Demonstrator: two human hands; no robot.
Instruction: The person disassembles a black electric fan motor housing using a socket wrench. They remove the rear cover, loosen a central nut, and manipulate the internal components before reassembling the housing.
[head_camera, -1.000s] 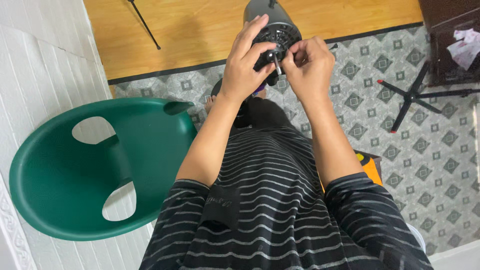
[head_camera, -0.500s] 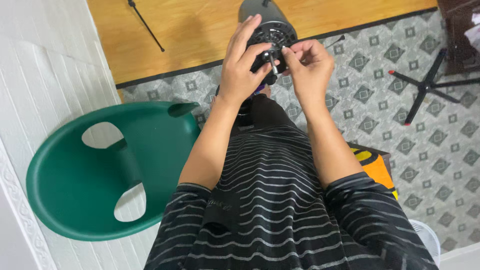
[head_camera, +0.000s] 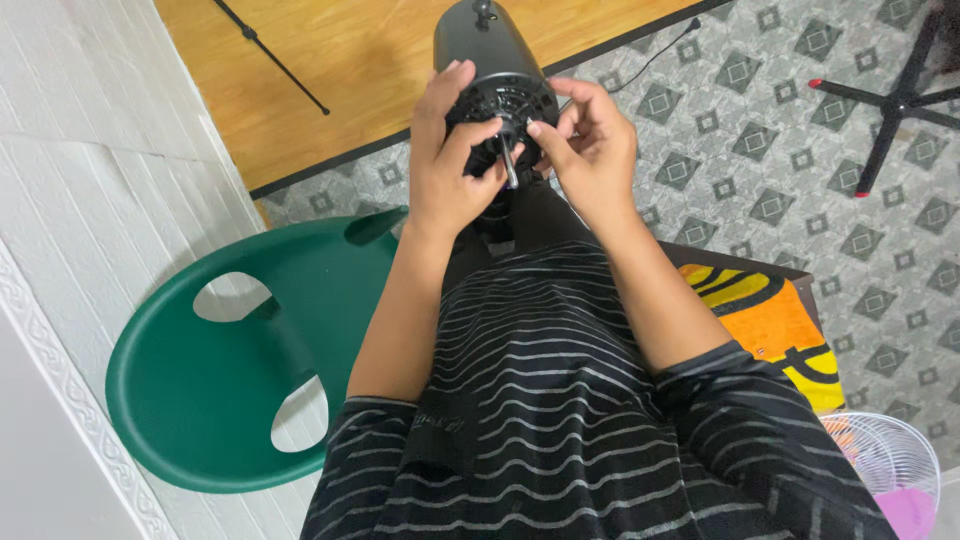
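A black fan motor housing (head_camera: 487, 55) with a metal shaft (head_camera: 509, 165) sticking toward me is held up in front of my chest. My left hand (head_camera: 450, 170) wraps the housing's left side, its thumb lying across the front face near the shaft. My right hand (head_camera: 590, 150) touches the right side of the front face, fingertips pinched close to the shaft base. What the fingertips hold, if anything, is too small to tell. My striped black shirt fills the lower frame.
A green plastic chair (head_camera: 230, 360) stands at my left against a white wall (head_camera: 90, 180). A yellow-orange mat (head_camera: 775, 320) lies to my right, a white fan grille (head_camera: 885, 460) at the bottom right corner, a black stand base (head_camera: 895, 95) at the top right.
The view has shifted so the motor sits a little lower and closer. My right fingers have opened slightly, and the metal shaft now shows between my hands.
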